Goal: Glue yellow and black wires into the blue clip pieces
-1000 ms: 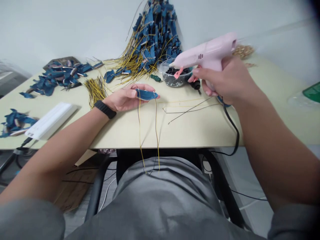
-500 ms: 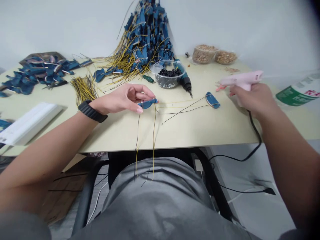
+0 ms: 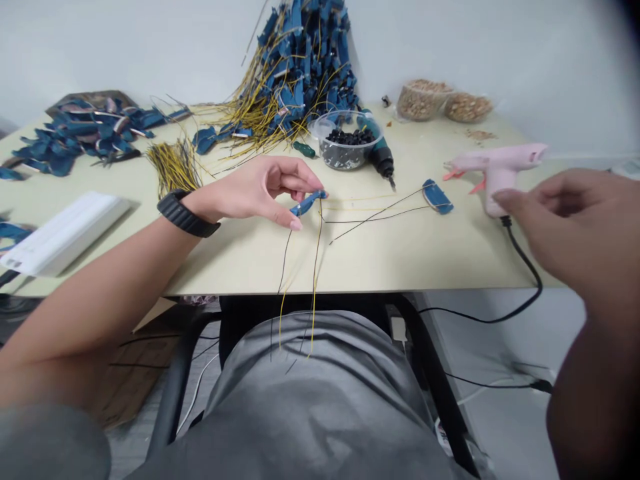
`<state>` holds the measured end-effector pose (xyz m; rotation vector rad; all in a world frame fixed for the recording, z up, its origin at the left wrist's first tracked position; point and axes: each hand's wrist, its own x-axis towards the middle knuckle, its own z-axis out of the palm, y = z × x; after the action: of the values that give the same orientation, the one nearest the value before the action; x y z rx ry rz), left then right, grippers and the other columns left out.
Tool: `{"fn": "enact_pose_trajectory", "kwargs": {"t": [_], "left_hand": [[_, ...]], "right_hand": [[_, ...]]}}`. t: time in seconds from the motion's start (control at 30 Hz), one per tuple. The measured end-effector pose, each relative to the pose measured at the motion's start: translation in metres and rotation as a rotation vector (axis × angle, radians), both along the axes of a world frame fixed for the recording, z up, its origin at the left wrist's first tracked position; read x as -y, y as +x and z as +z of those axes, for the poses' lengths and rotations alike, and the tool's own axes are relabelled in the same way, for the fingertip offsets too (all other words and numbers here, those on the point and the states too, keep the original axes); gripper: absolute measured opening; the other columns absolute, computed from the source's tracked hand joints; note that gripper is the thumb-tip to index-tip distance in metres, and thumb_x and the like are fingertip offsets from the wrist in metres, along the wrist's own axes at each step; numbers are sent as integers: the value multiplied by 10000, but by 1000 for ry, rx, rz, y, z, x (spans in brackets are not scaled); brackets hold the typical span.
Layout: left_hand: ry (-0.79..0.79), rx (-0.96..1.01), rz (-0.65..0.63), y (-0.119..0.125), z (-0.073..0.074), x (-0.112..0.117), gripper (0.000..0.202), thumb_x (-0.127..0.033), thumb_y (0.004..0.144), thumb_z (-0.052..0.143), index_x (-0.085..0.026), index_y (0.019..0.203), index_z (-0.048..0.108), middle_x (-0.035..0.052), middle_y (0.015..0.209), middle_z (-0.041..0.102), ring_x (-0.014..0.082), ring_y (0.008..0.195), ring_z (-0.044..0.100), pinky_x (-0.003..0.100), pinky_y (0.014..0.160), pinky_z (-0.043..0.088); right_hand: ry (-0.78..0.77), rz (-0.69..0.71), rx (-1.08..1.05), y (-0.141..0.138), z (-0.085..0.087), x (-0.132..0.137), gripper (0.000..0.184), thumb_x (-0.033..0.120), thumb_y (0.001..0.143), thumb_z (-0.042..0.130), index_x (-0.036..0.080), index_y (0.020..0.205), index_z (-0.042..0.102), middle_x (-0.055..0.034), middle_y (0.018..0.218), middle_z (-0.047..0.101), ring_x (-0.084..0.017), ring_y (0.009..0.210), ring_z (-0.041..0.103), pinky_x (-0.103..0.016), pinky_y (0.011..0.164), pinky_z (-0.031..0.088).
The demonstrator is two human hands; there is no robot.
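Observation:
Between the thumb and fingers of my left hand [image 3: 273, 190] is a small blue piece [image 3: 306, 203]. Thin black and yellow wires [image 3: 314, 287] hang from it past the table edge to my lap. A pink hot glue gun [image 3: 505, 163] stands on the table at the right, its whole handle showing. My right hand [image 3: 575, 220] is beside it, no longer wrapped round the handle; the thumb tip overlaps the handle's foot, and I cannot tell if it touches. A second blue piece [image 3: 437, 197] with wires lies left of the glue gun.
Behind rise a tall heap of wired blue pieces [image 3: 305, 73] and a clear tub [image 3: 345, 157] of small black parts, beside a power driver [image 3: 383, 160]. Bagged nuts or pellets [image 3: 425, 100] sit farther back. A white box [image 3: 65, 233] and a wire bundle [image 3: 175, 167] lie left.
My right hand has loosened from the glue gun's handle and drawn back to the right. My left hand keeps hold of the blue piece. The view has shifted slightly.

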<state>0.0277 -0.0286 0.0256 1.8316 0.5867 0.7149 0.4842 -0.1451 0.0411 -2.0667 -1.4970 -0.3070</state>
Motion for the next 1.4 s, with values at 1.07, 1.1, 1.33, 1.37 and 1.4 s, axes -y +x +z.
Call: {"fn": "enact_pose_trajectory", "kwargs": {"t": [1.07,1.1,1.33,1.37,1.4], "left_hand": [[233,134,-38,10,-12,-10,941,-604,572,1379,-265,1321,921,119,1358,938,306,1300,906,397,1050,697],[238,138,-33,11,-12,-10,942,-611,572,1379,-264,1318,920,119,1349,937,307,1300,907,397,1049,698],[332,143,-50,10,-16,-11,1025,-519,532,1398,-313,1412,915,100,1488,903,319,1391,904,344,1039,692],[349,147,-59,10,-17,-11,1040,-485,537,1400,-324,1444,915,97,1505,899,320,1408,902,339,1045,692],[358,149,-61,10,-17,-10,1050,-464,538,1400,-329,1460,915,97,1512,898,322,1417,899,341,1047,694]], "right_hand": [[-733,757,-1842,-182,5,-47,199,111,1299,708,125,1106,756,17,972,698,0,555,376,-89,430,254],[-731,754,-1843,-183,5,-47,205,113,1301,709,130,1099,744,21,972,697,1,556,365,-87,431,251],[-684,803,-1811,-183,1,-49,140,110,1230,810,165,1125,735,25,1011,721,-15,590,372,-94,455,270],[-676,807,-1807,-183,0,-49,144,110,1226,814,164,1119,735,24,1013,722,-16,595,377,-94,458,273],[-667,809,-1805,-183,-1,-50,151,110,1222,819,164,1111,733,23,1011,720,-17,599,379,-95,461,276]]}}
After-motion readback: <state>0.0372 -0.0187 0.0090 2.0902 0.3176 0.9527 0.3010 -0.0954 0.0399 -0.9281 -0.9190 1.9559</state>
